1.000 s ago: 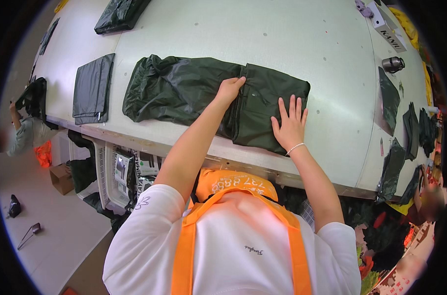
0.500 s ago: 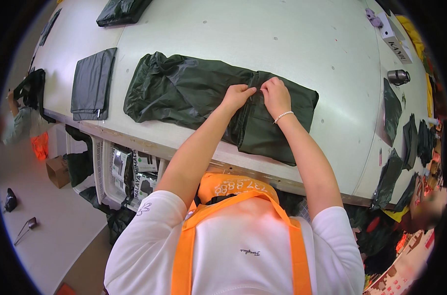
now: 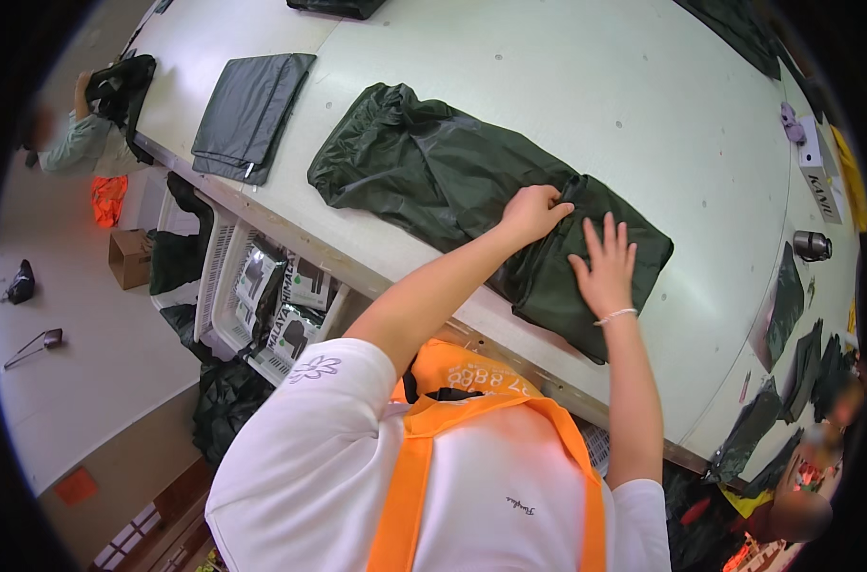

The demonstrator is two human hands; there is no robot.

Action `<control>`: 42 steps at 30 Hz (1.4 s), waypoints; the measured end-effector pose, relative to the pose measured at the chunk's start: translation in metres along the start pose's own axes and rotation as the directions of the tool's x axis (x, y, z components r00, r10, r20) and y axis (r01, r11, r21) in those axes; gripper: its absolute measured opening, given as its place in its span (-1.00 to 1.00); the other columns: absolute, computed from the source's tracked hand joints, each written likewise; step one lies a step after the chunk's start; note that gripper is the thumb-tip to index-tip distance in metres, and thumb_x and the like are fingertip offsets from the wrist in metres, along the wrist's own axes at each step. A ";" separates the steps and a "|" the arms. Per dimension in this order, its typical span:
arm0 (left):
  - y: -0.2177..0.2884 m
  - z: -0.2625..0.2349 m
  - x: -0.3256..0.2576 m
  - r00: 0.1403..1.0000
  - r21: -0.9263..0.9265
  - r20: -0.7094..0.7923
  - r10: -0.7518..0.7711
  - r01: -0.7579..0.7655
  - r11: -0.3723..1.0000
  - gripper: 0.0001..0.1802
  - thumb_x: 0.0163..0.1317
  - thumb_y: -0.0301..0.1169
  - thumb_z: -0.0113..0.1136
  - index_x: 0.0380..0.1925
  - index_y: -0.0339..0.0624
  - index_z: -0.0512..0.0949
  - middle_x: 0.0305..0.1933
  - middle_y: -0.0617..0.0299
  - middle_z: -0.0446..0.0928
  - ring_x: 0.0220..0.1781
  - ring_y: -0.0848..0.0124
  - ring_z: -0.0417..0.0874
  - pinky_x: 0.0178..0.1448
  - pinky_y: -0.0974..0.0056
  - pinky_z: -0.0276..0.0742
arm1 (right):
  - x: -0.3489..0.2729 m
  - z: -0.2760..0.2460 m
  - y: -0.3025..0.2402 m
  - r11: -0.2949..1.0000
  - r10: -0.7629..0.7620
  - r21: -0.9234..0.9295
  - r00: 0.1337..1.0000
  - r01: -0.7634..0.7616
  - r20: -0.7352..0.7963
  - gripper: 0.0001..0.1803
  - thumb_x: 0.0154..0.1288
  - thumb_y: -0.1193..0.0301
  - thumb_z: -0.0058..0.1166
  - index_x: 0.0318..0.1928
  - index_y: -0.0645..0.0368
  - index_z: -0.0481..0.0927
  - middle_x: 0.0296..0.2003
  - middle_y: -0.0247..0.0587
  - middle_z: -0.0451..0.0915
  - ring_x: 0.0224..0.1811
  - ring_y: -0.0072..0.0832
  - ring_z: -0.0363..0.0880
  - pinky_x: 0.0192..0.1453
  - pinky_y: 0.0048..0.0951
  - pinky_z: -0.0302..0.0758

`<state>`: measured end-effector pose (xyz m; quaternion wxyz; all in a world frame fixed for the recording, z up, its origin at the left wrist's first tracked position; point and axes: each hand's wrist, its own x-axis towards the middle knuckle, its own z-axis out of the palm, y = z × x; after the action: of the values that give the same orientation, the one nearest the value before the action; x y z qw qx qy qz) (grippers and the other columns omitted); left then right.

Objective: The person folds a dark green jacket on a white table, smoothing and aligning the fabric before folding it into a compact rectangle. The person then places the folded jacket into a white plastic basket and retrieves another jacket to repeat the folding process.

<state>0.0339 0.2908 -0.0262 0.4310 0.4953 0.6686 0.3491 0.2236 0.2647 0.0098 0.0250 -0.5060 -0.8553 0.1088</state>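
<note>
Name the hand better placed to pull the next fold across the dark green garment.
Probably the left hand: it grips a fold of the dark green garment, while the right hand lies flat, pressing the folded part.

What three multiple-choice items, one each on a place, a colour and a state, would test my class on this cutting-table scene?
1. Where does the folded grey cloth lie?
A. on the floor
B. on the white table, to the left of the green garment
C. under the right hand

2. What colour is the garment under the hands?
A. dark green
B. orange
C. white

3. How does the right hand rest?
A. clenched in a fist
B. lifted off the table
C. flat, fingers spread on the garment

Answers:
1 B, it sits near the edge of the table, apart from the garment.
2 A, the whole cloth is dark green.
3 C, the palm presses down while the left hand pinches a fold.
</note>
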 end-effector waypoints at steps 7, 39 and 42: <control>-0.056 -0.133 0.011 0.914 0.791 -0.268 0.304 0.029 0.611 -0.24 0.13 0.17 0.03 0.25 -0.01 0.28 0.43 0.19 0.07 0.47 0.17 -0.04 0.42 -0.20 -0.24 | -0.001 0.021 0.000 1.000 -0.006 -0.014 0.996 0.005 -0.093 -0.35 0.22 0.11 0.03 0.32 -0.15 0.24 0.40 -0.15 -0.01 0.44 -0.06 -0.11 0.43 0.07 -0.15; 0.056 -0.055 -0.114 0.927 -0.347 -0.207 0.313 -0.369 0.862 -0.70 -0.02 -0.54 0.13 -0.20 -0.24 0.44 0.14 0.07 0.38 0.21 0.17 0.36 0.28 0.00 0.23 | -0.006 0.042 0.028 0.800 0.153 0.593 0.987 -0.094 -0.051 -0.45 0.32 0.06 -0.10 0.27 -0.08 0.33 0.33 -0.20 0.19 0.44 -0.18 -0.07 0.46 -0.02 -0.33; 0.077 0.008 -0.119 0.755 0.063 0.153 0.638 -0.651 0.756 -0.75 -0.34 -0.56 0.13 -0.50 -0.25 0.42 0.33 0.00 0.20 0.37 0.03 0.16 0.36 -0.22 -0.01 | -0.012 0.034 0.064 -0.752 -0.019 0.589 0.903 -0.295 0.429 -0.53 0.46 0.18 -0.35 0.23 0.16 0.33 0.25 -0.14 0.29 0.33 -0.30 0.18 0.38 -0.27 0.11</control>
<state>0.0856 0.1969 0.0671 0.2957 0.7390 0.4477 0.4074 0.2795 0.2783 -0.0355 0.3755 -0.3138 -0.0922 0.8672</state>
